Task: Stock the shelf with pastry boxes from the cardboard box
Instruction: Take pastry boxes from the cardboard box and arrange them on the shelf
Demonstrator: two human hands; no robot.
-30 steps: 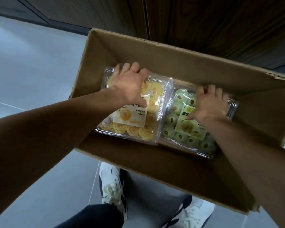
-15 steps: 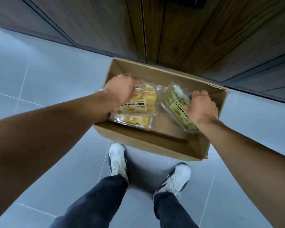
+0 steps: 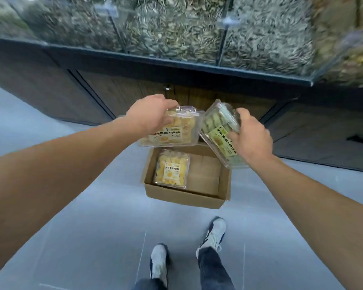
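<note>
My left hand [image 3: 150, 115] grips a clear plastic box of yellow pastries [image 3: 176, 132] by its far edge, held level above the floor. My right hand [image 3: 249, 138] holds a clear box of green pastries [image 3: 215, 124], tilted steeply to the left. Both boxes hang in the air over the open cardboard box [image 3: 182, 196] on the floor. One more yellow pastry box [image 3: 172, 169] lies flat in the left half of the cardboard box; its right half shows bare cardboard.
Glass-fronted bins of seeds [image 3: 176, 32] run along the top, above a dark wooden cabinet [image 3: 122, 95]. Grey tiled floor [image 3: 82, 237] surrounds the box. My two feet in white sneakers [image 3: 213, 233] stand just behind it.
Both hands have lifted their pastry boxes up out of the cardboard box. My head has risen, so the cardboard box looks smaller and the seed bins have come into view.
</note>
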